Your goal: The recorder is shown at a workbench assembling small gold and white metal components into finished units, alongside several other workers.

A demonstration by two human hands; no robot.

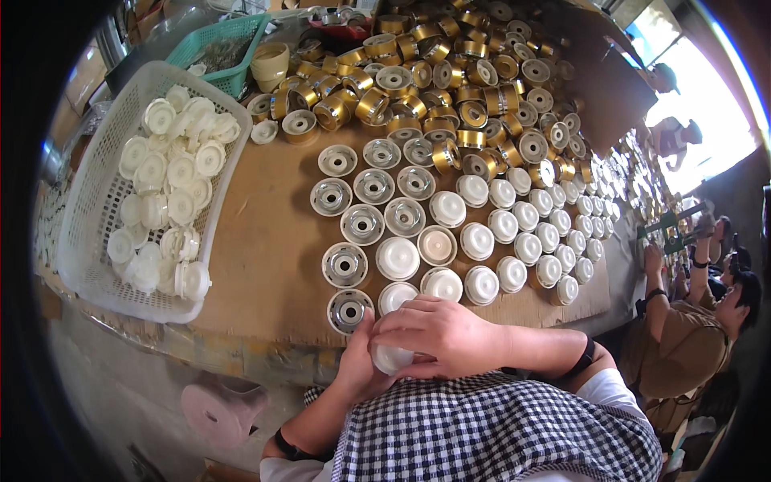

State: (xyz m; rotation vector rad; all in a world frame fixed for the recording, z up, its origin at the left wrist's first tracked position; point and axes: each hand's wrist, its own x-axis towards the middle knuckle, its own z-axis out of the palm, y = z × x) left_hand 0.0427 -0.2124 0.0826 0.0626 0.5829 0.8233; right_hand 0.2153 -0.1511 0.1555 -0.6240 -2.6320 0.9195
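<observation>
Both hands are together at the table's front edge, around a translucent white plastic cap (391,360). My left hand (360,365) grips it from the left, its thumb upright beside it. From the right, my right hand (450,331) curls over the top, fingers bent and thumb underneath. Part of the cap is hidden by the fingers. Just beyond my hands stand rows of round cups. Those on the left show shiny metal insides with a centre hole, like the silver cup (347,310) nearest my left thumb. Farther right, the cups carry white caps (398,258).
A white plastic basket (71,233) of loose caps stands at left. Behind it are a teal basket (261,34) and a beige pot (270,63). Gold-rimmed cups (474,112) lie heaped at the back. A pink stool (209,410) is below left; a co-worker (683,345) sits at right.
</observation>
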